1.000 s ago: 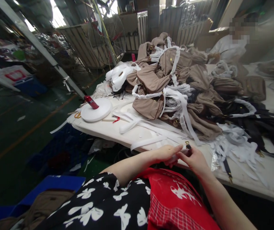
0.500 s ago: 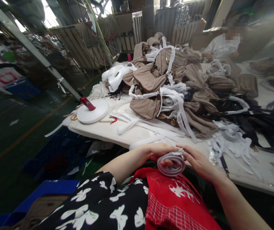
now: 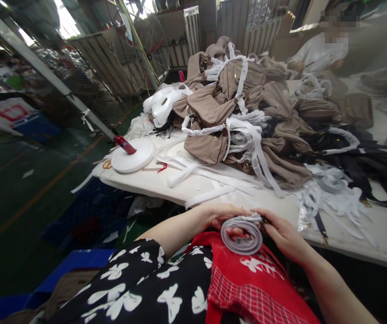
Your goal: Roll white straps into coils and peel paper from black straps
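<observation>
A rolled strap (image 3: 243, 248), wound into a coil with a whitish wrapping, is held in front of the red apron at the table's near edge. My left hand (image 3: 226, 215) is closed on it, and some of its fingers show inside the coil's hole. At the coil's upper right, my right hand (image 3: 279, 227) pinches the strap's outer end, where a small dark piece shows at the fingertips. Beyond the hands lies a heap of brown bags (image 3: 210, 105), several with white-wrapped straps.
White strips (image 3: 210, 173) and a red-handled tool (image 3: 162, 168) lie on the white table (image 3: 166, 191). A white roll (image 3: 134, 157) surrounds a slanted pole at left. Black straps (image 3: 382, 166) and white scraps (image 3: 335, 202) lie right. A co-worker (image 3: 318, 54) is at the back right.
The coil has turned a little and sits slightly lower. My right fingers have shifted over the strap's end, and the dark piece now shows there. The view has moved slightly.
</observation>
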{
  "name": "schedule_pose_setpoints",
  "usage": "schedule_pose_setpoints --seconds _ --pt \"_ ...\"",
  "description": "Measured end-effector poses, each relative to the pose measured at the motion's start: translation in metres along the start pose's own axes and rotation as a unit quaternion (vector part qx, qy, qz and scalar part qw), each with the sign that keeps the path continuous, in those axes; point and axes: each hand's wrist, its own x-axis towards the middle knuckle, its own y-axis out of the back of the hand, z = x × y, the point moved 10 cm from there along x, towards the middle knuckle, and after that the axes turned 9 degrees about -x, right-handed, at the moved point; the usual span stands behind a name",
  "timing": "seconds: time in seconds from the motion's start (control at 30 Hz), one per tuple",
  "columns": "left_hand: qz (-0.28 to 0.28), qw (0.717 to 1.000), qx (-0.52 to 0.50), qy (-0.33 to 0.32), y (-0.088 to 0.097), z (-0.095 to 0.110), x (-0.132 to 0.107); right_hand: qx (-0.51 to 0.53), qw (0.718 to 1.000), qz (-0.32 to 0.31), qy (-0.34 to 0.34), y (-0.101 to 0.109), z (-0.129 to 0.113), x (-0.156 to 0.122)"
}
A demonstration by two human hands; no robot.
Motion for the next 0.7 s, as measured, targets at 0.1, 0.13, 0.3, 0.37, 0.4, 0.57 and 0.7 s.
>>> schedule_pose_setpoints --seconds 0.1,0.13,0.3,0.37,0.4,0.57,0.7 --pt "-0.056 0.997 0.010 0.043 -0.012 -0.010 -0.002 -0.072 0.997 -0.019 0.009 -0.004 -0.006 -0.005" --pt "-0.049 0.998 0.010 0.036 -0.011 -0.010 -0.002 -0.098 0.995 -0.024 0.013 -0.006 -0.008 -0.007" --pt "0.043 0.997 0.069 -0.012 0.003 -0.010 -0.002 -0.130 0.990 -0.027 0.049 -0.015 -0.018 -0.022" --pt "0.143 0.977 0.131 -0.090 0.016 0.006 -0.006 -0.100 0.993 -0.031 0.047 -0.019 -0.020 -0.026" --pt "0.200 0.955 0.167 -0.145 0.022 0.018 -0.012 -0.083 0.995 -0.036 0.043 -0.021 -0.021 -0.028" --pt "0.241 0.868 0.290 -0.322 0.002 0.054 -0.031 -0.007 0.998 -0.051 0.029 -0.027 -0.023 -0.033" --pt "0.207 0.846 0.355 -0.341 -0.016 0.057 -0.035 -0.016 0.999 -0.030 -0.010 -0.027 -0.012 -0.034"
